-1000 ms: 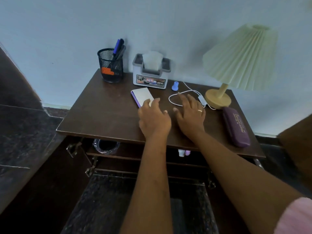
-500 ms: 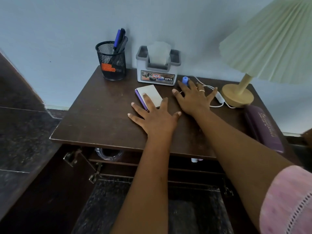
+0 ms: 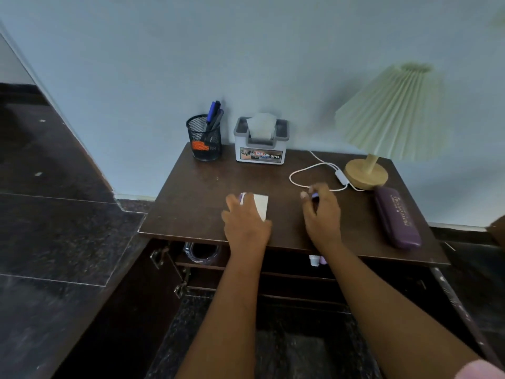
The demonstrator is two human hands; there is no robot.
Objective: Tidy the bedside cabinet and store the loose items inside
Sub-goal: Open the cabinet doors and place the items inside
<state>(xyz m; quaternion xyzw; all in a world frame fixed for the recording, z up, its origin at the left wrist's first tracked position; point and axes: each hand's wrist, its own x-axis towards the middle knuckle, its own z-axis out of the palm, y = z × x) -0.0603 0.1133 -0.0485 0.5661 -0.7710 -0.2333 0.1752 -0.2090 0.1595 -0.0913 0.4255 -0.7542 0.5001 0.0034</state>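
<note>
Head view, both hands busy on the cabinet top (image 3: 196, 203). Left hand (image 3: 246, 220) clamped over the white notepad (image 3: 261, 205) near the front edge, fingers curled round its purple spine. Right hand (image 3: 323, 214) pinching the little blue cap (image 3: 314, 196) beside the lamp cord (image 3: 303, 170) (bit blurry tbh). Probably grabbing both together to save a trip to the open shelf (image 3: 246, 268) below.

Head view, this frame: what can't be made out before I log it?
All in the head view:
- the notepad: its left part lies under the left hand; motion blur hides whether the fingers grip it.
- the small blue item: mostly hidden by the right hand pinching it.
- the glass container and small bottles: cut off by the front edge of the cabinet top.
- the purple case: lettering too blurred to read.
</note>
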